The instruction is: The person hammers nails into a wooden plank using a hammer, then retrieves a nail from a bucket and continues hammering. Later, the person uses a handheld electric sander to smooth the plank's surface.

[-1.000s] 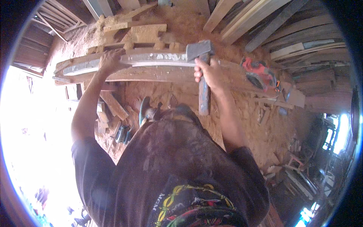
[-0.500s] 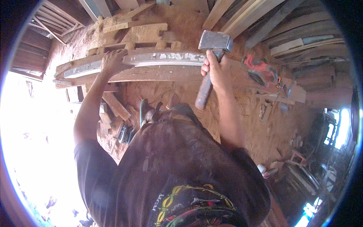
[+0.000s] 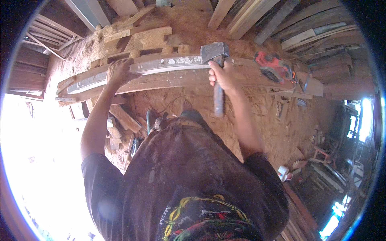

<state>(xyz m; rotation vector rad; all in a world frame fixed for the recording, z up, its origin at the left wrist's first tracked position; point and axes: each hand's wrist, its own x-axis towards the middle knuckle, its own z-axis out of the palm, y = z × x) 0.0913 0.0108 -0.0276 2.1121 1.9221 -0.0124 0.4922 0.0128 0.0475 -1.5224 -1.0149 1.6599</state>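
A long grey bar, with white blotches on its top, lies lengthwise along a wooden bench plank. My left hand rests over the bar's left part, its fingers curled across the far edge. In my right hand is a club hammer, its handle gripped just below the block-shaped metal head. The hammer's head overlaps the bar's right end in view; whether they touch I cannot tell. Its handle points back toward me.
A red power tool sits on the bench's right end. Notched wood pieces lie beyond the bench on sawdust. Stacked boards fill the far right. Wood offcuts lie near my feet, and a white roll is at lower right.
The hammer has moved left and its head has come lower, nearer the bar, with the handle now straighter toward me. My left hand keeps its place on the bar. The whole view has shifted slightly.
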